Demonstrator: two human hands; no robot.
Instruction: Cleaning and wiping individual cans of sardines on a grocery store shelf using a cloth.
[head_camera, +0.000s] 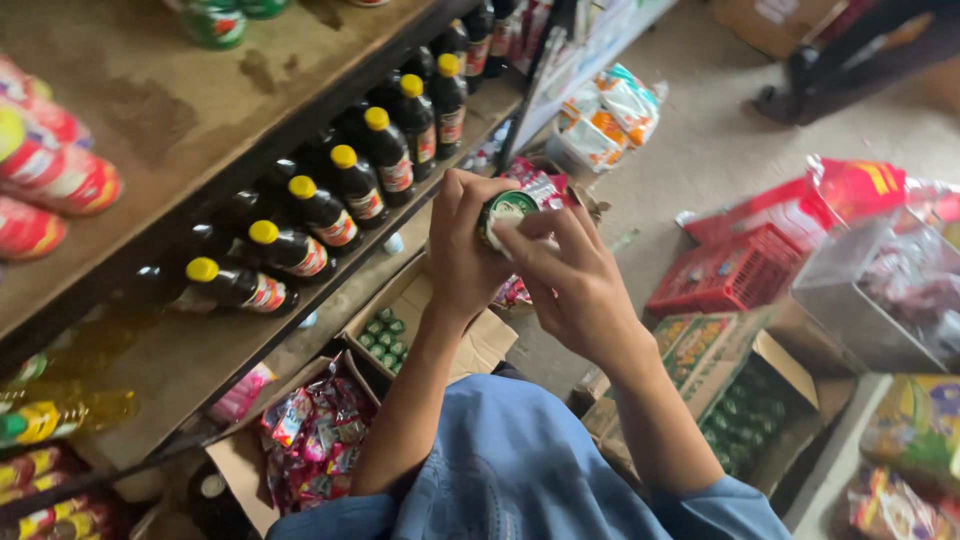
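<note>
Green and white, a small can (505, 212) is held up in front of the chest, level with the shelf (180, 120) edge and above an open box (400, 320) of like cans. In the head view, the only one given, the can is gripped from the left by the left hand (462, 255), whose fingers are wrapped round its body and thumb side turned toward the camera. The can's long axis is tipped so that its lid end faces up and toward the camera. The right hand (575, 290) is brought in from the right and lies just over the lid; its fingertips (515, 235) are pressed together against the top edge, as if something thin is pinched or rubbed there, though what is under them cannot be told. The right hand is thus the nearer to the lid, the left to the body. Both forearms are raised, elbows bent, from blue sleeves (520, 480). Dark bottles (330, 215) with yellow caps are ranged on the shelf to the left, well apart from the hands.
</note>
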